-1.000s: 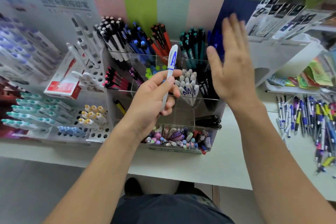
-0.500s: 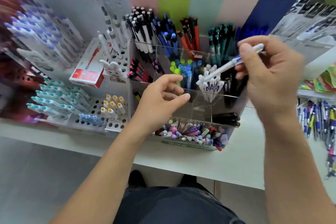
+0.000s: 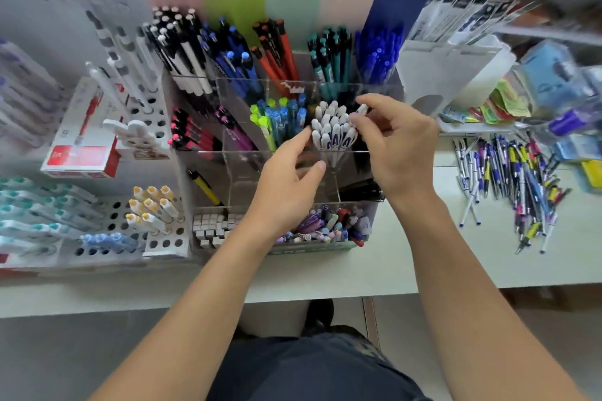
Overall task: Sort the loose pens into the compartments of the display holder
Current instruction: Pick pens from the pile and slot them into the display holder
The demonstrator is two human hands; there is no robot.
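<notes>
While the right hand (image 3: pixel 395 143) pinches the top of a white pen (image 3: pixel 361 108) between thumb and fingertips, that pen stands at the right side of a cluster of matching white pens (image 3: pixel 332 127) in a middle compartment of the clear display holder (image 3: pixel 242 172), which sits toward the back of the bench (image 3: pixel 374 267). The left hand (image 3: pixel 286 185) hovers just in front of the same cluster with its fingers loosely spread, its fingertips close to the white pens and holding nothing. In the back row of the holder stand black-and-white pens (image 3: pixel 182 49), blue pens (image 3: pixel 228 52), orange pens (image 3: pixel 277 49), teal pens (image 3: pixel 330 52) and bright blue pens (image 3: pixel 379 52), each group in its own compartment. Left of the white cluster are green and blue pens (image 3: pixel 277 120), and further left pink-tipped pens (image 3: pixel 189 133). A yellow pen (image 3: pixel 205 187) lies alone, tilted, in a front left compartment, and a low front tray (image 3: pixel 329 225) holds small mixed coloured items. On the bench toward its right edge, well apart from the holder, lies a heap of loose pens (image 3: pixel 511 182). A red and white box (image 3: pixel 81 137) sits to the left of the holder.
</notes>
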